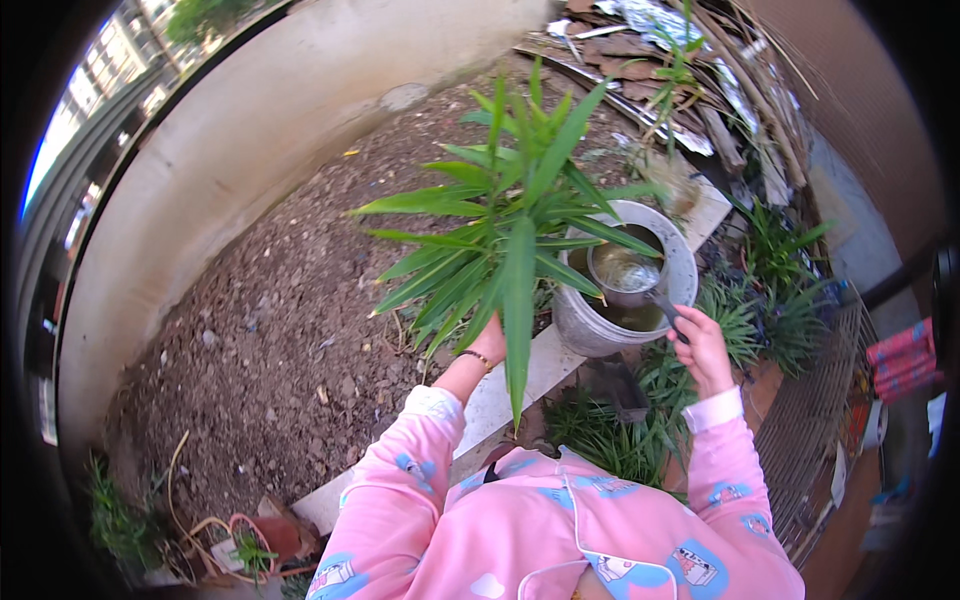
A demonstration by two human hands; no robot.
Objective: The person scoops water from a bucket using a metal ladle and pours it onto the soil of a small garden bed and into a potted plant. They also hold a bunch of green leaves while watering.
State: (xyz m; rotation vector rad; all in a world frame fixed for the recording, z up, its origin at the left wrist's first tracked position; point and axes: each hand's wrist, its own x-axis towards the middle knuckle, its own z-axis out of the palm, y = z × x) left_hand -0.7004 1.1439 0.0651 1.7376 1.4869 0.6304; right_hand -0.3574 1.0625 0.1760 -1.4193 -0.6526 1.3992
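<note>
My right hand (pixel 701 345) grips the dark handle (pixel 670 315) of a round metal pan (pixel 628 291). The pan sits inside a grey-white plastic bucket (pixel 679 244), at the surface of murky water (pixel 630 318). My left hand (pixel 491 339), with a beaded bracelet (pixel 478 360) at the wrist, reaches in under the long leaves of a tall green plant (pixel 517 240). Leaves hide its fingers, so whether they hold a stem cannot be seen. Several leaf tips hang over the bucket's opening.
Brown soil (pixel 300 360) fills a bed between a curved-looking wall (pixel 225 165) and a pale stone edging (pixel 480 427). Bark and scrap (pixel 637 67) are piled at the back. Potted greenery (pixel 720 322), a dark planter (pixel 622 390) and slatted grating (pixel 810 397) lie to the right; a hose (pixel 259 525) lies lower left.
</note>
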